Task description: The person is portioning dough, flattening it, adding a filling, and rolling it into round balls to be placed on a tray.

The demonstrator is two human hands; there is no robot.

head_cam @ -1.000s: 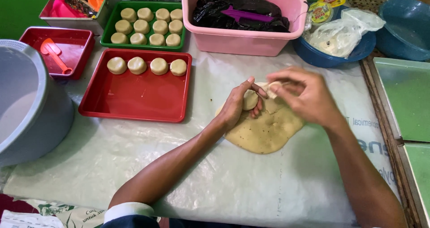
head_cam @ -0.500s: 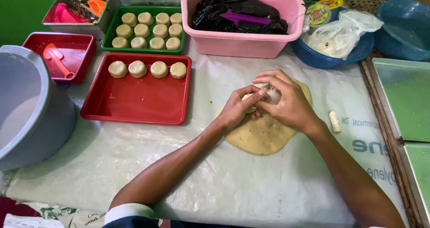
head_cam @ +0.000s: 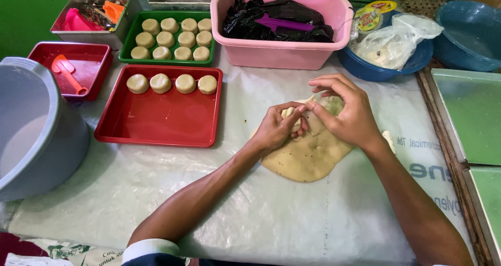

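I see my left hand (head_cam: 276,130) and my right hand (head_cam: 347,112) meeting over a flat sheet of pale dough (head_cam: 308,159) that lies on the plastic-covered table (head_cam: 235,208), right of the middle. The left grip is pressed together, pinching a small piece of dough (head_cam: 290,112) at the upper edge of the sheet. The right grip curls down over the same spot, its fingertips (head_cam: 313,107) touching that piece and the left fingers; I cannot tell whether it clamps anything of its own. A small bit of dough (head_cam: 388,138) lies on the table just beside my right wrist.

To the left of the sheet sits a red tray (head_cam: 156,120) with four round dough pucks (head_cam: 172,83) in a row along its far edge, the rest of it bare. Behind it a green tray (head_cam: 128,36) holds more of the same pucks in rows. Further left a smaller red tray (head_cam: 94,73) carries an orange scraper (head_cam: 68,72), and a grey tub (head_cam: 36,135) stands at the near left corner. Behind my hands a pink basin (head_cam: 282,57) holds black plastic and a purple tool (head_cam: 289,23). To its right a blue bowl (head_cam: 365,70) holds a clear bag (head_cam: 391,41), and another blue bowl (head_cam: 469,33) stands at the far right.
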